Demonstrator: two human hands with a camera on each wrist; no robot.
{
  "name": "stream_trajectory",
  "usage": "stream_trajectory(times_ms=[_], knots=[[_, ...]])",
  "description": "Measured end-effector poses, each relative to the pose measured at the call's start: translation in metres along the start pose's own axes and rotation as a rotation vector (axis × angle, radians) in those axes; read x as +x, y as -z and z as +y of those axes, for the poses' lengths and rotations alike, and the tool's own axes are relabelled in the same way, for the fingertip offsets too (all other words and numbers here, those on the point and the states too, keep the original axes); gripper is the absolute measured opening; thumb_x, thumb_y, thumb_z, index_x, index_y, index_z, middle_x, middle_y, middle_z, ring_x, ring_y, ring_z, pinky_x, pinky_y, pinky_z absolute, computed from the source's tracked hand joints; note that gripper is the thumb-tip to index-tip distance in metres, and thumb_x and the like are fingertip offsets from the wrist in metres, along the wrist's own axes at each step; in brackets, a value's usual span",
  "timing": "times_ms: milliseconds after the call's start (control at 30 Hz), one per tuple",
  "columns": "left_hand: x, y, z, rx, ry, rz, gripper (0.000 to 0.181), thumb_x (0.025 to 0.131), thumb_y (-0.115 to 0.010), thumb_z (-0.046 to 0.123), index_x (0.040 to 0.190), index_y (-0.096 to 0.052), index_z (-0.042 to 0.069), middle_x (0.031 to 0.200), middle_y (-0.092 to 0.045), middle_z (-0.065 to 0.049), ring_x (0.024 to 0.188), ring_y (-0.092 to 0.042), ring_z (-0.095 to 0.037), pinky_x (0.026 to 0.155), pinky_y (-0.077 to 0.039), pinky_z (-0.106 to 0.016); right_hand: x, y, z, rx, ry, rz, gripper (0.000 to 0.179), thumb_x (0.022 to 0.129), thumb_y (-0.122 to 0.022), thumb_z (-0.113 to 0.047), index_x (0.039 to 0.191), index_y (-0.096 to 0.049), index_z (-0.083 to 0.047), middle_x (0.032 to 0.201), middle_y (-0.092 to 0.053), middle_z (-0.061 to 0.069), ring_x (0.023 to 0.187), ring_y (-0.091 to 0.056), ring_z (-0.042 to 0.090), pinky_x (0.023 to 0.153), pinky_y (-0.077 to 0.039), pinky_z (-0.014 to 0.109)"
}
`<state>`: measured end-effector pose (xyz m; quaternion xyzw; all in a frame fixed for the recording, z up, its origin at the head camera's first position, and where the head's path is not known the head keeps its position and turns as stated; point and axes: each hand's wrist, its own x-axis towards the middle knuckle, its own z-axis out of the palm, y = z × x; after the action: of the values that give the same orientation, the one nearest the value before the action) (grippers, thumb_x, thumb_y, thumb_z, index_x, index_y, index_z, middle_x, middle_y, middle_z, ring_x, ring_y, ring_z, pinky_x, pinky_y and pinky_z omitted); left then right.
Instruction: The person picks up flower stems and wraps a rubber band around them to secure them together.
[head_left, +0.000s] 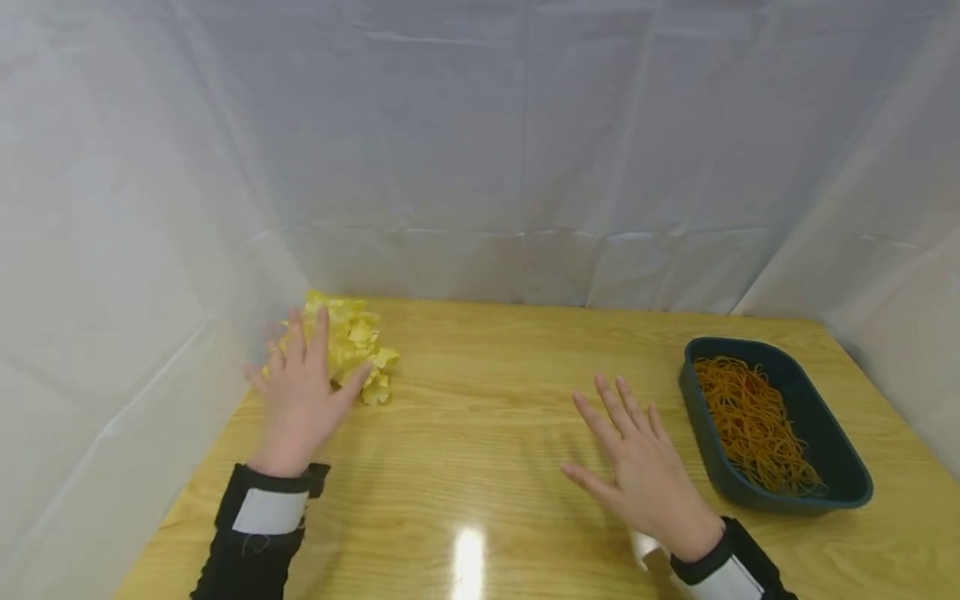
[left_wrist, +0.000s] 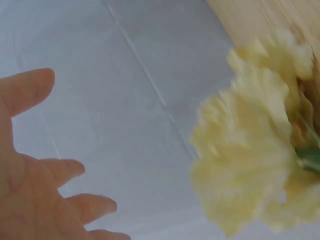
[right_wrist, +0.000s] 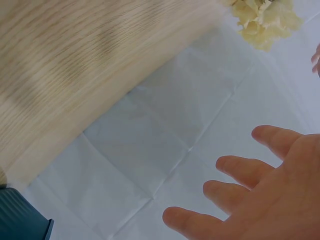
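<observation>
Yellow artificial-looking flowers (head_left: 352,337) lie at the far left of the table, partly hidden behind my left hand (head_left: 300,400). That hand is spread, fingers apart, and holds nothing; in the left wrist view a gap shows between it and the ruffled yellow petals (left_wrist: 245,150), with a bit of green leaf (left_wrist: 309,159) among them. My right hand (head_left: 637,467) hovers over the table with its fingers spread, also holding nothing. Just right of it stands a dark teal plastic basin (head_left: 832,454) with a heap of thin orange-brown rubber-band-like loops (head_left: 753,429) inside.
The light wooden table (head_left: 480,417) is bordered by white sheeting (head_left: 480,150) at the back and both sides. A small white object (head_left: 647,550) shows partly under my right wrist. Both wrists wear black bands with white patches (head_left: 270,511).
</observation>
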<state>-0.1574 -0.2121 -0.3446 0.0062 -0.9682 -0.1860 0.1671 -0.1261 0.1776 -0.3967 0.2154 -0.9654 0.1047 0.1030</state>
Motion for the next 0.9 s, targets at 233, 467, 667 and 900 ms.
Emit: stream_trajectory(times_ms=[233, 467, 667, 900], knots=[[0.006, 0.004, -0.039, -0.01, 0.268, -0.209, 0.119, 0.092, -0.049, 0.07, 0.152, 0.008, -0.015, 0.157, 0.01, -0.044, 0.143, 0.01, -0.069, 0.105, -0.007, -0.088, 0.0, 0.001, 0.001, -0.002, 0.001, -0.001, 0.083, 0.092, -0.058, -0.063, 0.158, -0.032, -0.018, 0.169, -0.013, 0.015, 0.155, -0.015, 0.044, 0.113, -0.025, 0.076], [0.008, -0.013, -0.067, -0.163, 0.319, -0.437, 0.072, 0.096, -0.06, 0.046, 0.116, -0.048, -0.022, 0.098, -0.06, -0.041, 0.084, -0.063, -0.047, 0.075, -0.056, -0.052, -0.002, 0.002, 0.002, 0.011, 0.0, -0.002, 0.083, 0.093, -0.059, -0.061, 0.158, -0.032, -0.017, 0.169, -0.013, 0.015, 0.155, -0.015, 0.044, 0.111, -0.026, 0.076], [0.004, -0.023, -0.083, -0.168, 0.3, -0.501, 0.052, 0.095, -0.061, 0.042, 0.057, -0.035, 0.018, 0.052, -0.027, 0.008, 0.047, -0.027, -0.006, 0.047, -0.03, -0.023, -0.004, 0.003, 0.003, 0.039, -0.011, -0.014, 0.083, 0.093, -0.058, -0.061, 0.158, -0.03, -0.018, 0.169, -0.013, 0.015, 0.155, -0.014, 0.044, 0.112, -0.025, 0.076], [0.013, -0.025, -0.085, -0.018, 0.246, -0.505, 0.051, 0.09, -0.064, 0.038, 0.086, -0.06, -0.013, 0.082, -0.062, -0.025, 0.071, -0.059, -0.032, 0.066, -0.051, -0.044, -0.004, 0.005, 0.003, 0.059, -0.018, -0.032, 0.082, 0.094, -0.058, -0.06, 0.159, -0.028, -0.019, 0.169, -0.012, 0.016, 0.155, -0.013, 0.045, 0.113, -0.024, 0.075]])
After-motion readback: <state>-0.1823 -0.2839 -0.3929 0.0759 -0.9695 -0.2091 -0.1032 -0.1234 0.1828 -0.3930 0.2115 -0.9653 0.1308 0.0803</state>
